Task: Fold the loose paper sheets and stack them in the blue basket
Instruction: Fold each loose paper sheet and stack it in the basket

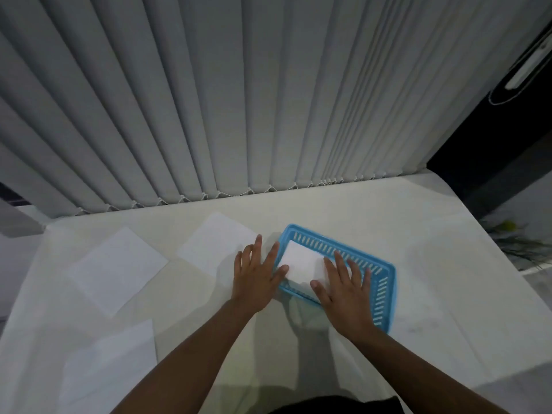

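Now folded paper (301,265) in blue basket (385,289), between both hands.

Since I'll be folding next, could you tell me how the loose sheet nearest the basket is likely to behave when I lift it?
The loose sheet lies thin and flat on the table, so it will probably flop if lifted by one edge. It looks very light, so a push would likely slide it across the smooth top. Its edge may be hard to catch with the fingers.
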{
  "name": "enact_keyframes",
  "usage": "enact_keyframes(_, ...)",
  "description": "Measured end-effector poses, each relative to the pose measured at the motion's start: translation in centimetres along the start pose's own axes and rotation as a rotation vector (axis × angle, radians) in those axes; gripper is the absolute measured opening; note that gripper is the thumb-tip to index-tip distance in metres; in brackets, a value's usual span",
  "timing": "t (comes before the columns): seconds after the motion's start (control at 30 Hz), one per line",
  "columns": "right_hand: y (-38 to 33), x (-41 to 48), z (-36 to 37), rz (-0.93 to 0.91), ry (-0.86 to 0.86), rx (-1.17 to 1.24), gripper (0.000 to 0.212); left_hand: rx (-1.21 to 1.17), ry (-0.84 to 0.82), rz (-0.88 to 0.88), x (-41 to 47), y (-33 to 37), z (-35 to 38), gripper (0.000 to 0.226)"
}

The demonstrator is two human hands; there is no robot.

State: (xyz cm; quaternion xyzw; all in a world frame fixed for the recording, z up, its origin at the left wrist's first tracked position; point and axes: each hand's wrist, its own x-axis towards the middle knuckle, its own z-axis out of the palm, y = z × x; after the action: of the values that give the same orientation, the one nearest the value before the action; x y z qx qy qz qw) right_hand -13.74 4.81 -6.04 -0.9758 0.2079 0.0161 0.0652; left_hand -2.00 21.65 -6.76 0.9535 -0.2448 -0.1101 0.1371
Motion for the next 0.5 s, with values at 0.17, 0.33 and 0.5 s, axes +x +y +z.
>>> enact_keyframes(0.17,-3.2,3.8,-1.0,-0.129,0.105,0.056,0.059,-0.107,0.068,-0.254,0.3,-4.2,-1.3,0.064)
enact_keyframes(0.33,-8.5,9.0,-1.8,-0.314,-0.040,0.078,0.051,-0.078,0.097,-0.419,0.7,-9.1,-2.5,0.060)
enact_keyframes(0.5,-13.8,14.0,-0.9,-0.458,-0.175,-0.008,0.050,-0.110,0.063,-0.513,1.6,-12.4,-3.6,0.060)
